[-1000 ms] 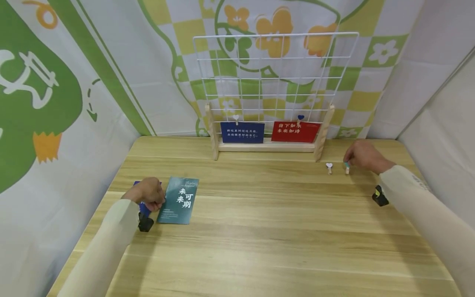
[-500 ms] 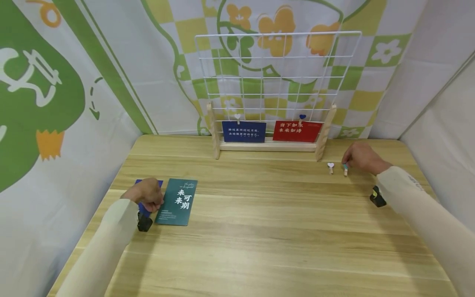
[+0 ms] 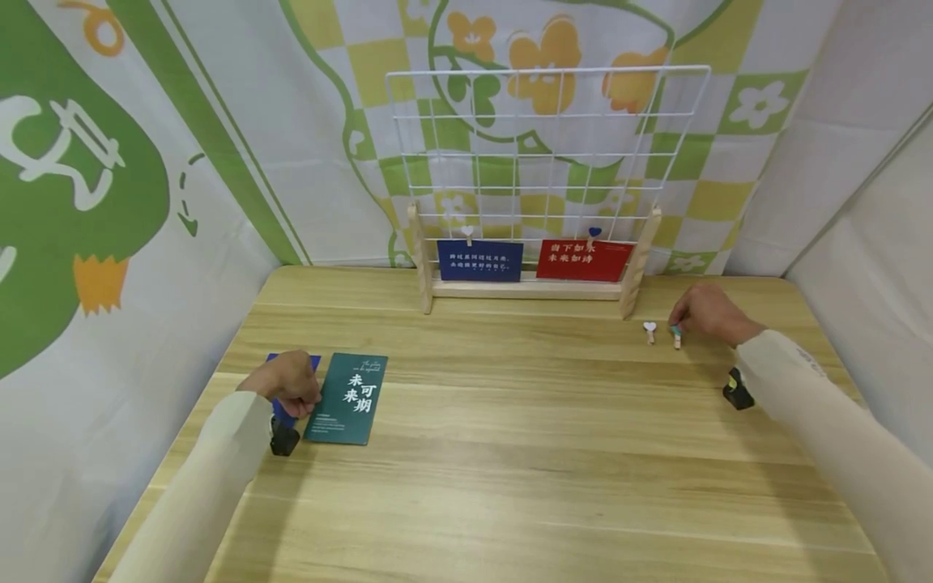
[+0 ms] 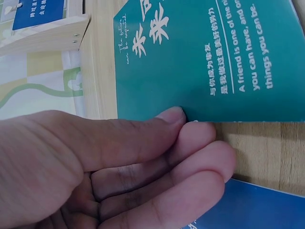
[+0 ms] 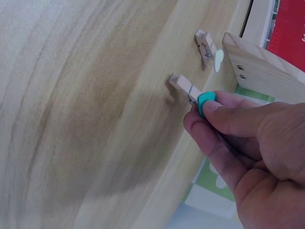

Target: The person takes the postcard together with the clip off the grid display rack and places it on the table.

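My left hand [image 3: 291, 386] pinches the left edge of a teal card [image 4: 181, 62] between thumb and forefinger, at the left of the table. Partly under that hand lies a blue card [image 4: 252, 207], much of it hidden. At the right, my right hand [image 3: 710, 312] pinches a small wooden clothespin [image 5: 186, 88] by its turquoise end [image 5: 206, 101]. The right wrist view shows the clothespin just over the table, its wooden tip pointing away from the fingers. Beside it lies another clothespin [image 5: 206, 47] with a white heart, untouched.
A white wire grid [image 3: 539, 154] on a wooden stand [image 3: 525, 289] rises at the back of the table. On it hang a blue card [image 3: 479, 261] and a red card [image 3: 583, 261], each under a heart clothespin. Fabric walls [image 3: 853, 162] enclose the table [image 3: 510, 486].
The right hand has shifted slightly left with the turquoise clothespin, nearer to the white-heart one. The left hand stays at the teal card's edge. The head view has moved a little.
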The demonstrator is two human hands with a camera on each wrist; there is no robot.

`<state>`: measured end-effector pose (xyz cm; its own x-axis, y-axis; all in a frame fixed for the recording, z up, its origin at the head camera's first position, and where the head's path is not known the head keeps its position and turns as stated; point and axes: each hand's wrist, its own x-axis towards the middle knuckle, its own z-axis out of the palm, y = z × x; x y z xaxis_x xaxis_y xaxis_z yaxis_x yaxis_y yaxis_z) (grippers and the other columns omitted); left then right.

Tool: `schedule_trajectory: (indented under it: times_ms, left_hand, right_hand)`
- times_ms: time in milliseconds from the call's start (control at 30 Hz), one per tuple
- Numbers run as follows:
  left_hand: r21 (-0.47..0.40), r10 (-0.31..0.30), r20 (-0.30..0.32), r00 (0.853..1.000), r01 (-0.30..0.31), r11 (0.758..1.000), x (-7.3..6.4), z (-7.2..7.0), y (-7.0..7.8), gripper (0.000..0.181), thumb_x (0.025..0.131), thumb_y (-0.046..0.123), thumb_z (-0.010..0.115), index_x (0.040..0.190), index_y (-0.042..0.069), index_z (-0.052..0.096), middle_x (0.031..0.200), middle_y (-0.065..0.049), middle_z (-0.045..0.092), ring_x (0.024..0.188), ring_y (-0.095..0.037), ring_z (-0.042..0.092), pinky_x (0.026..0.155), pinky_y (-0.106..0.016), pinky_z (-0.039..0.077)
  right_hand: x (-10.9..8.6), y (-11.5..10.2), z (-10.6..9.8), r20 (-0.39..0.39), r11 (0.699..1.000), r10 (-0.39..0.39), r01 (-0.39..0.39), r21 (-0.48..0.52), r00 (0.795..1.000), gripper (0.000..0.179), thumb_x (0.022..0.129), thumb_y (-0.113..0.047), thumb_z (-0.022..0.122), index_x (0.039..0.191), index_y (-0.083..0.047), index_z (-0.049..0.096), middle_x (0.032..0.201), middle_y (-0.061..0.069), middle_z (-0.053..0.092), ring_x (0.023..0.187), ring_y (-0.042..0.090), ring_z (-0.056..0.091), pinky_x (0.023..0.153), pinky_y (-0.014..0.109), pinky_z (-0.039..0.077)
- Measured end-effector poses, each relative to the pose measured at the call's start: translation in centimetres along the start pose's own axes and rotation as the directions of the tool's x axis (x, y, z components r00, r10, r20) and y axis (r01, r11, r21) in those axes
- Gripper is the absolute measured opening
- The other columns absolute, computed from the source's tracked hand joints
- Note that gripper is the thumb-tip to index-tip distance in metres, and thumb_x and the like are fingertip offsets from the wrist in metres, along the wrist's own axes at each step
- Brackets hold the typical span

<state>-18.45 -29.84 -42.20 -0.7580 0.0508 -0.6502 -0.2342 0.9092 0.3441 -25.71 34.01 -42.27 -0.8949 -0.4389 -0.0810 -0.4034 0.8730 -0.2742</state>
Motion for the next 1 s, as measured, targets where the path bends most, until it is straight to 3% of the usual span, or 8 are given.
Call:
schedule_trajectory:
  times_ms: [633,1000]
  left_hand:
    - [0.003,-0.019,0.012,1.000,0.019,1.000,-0.1,0.0,0.0,0.016,0.090,0.000,0.062,0.077,-0.004,0.069,0.068,-0.009,0.070,0.058,-0.013,0.065,0.060,-0.027,0.059]
    - [0.009,-0.014,0.004,1.000,0.014,1.000,-0.1,0.1,-0.2,0.016,0.087,-0.001,0.062,0.073,-0.004,0.069,0.065,-0.008,0.069,0.056,-0.013,0.064,0.059,-0.028,0.058]
  right_hand:
    - [-0.4,0.5,1.0,-0.016,0.999,0.021,-0.022,-0.031,1.000,0.006,0.082,0.003,0.071,0.084,0.000,0.076,0.089,0.017,0.075,0.089,0.041,0.067,0.084,0.055,0.052]
    - [-0.7,0.6,1.6,-0.051,0.999,0.011,-0.013,-0.030,0.999,0.009,0.084,0.004,0.068,0.087,0.000,0.076,0.088,0.017,0.075,0.083,0.037,0.068,0.076,0.052,0.054]
